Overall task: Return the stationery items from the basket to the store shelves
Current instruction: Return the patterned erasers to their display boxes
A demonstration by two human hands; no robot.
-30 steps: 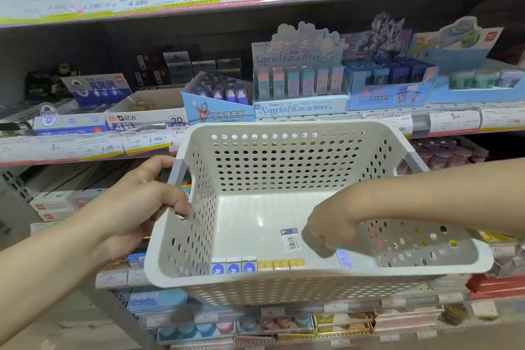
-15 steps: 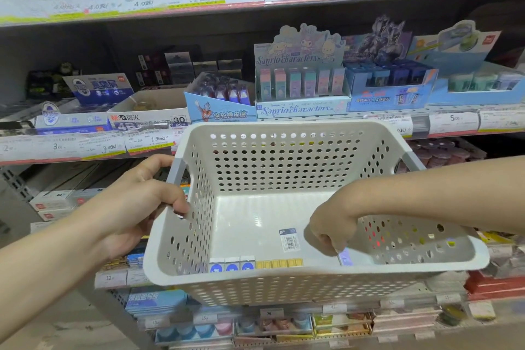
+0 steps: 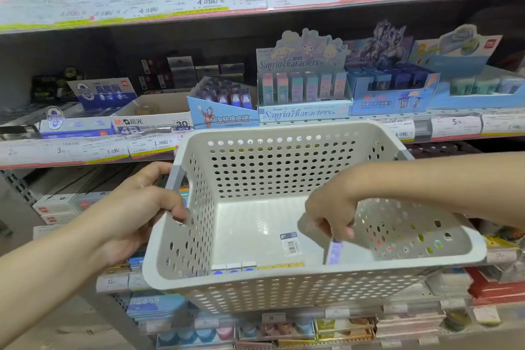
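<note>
A white perforated basket (image 3: 284,287) is held up in front of the store shelves (image 3: 255,0). The left hand (image 3: 136,213) has its grip closed round the basket's left handle (image 3: 174,179), fingers curled over the rim. The right hand (image 3: 332,213) reaches down inside the basket, fingertips pinched on the upper end of a small lilac packet (image 3: 334,250), which hangs tilted just above the basket floor. Along the near wall lie a row of small white-and-blue boxes (image 3: 233,268) and, touching them to the right, a row of yellow boxes (image 3: 281,265). A barcode label (image 3: 290,243) lies flat on the floor mid-basket. Behind the basket, the middle shelf carries a Sanrio characters display box (image 3: 304,88) and a blue roller-eraser display (image 3: 224,113) beside it; price tags (image 3: 159,143) line the shelf edge.
</note>
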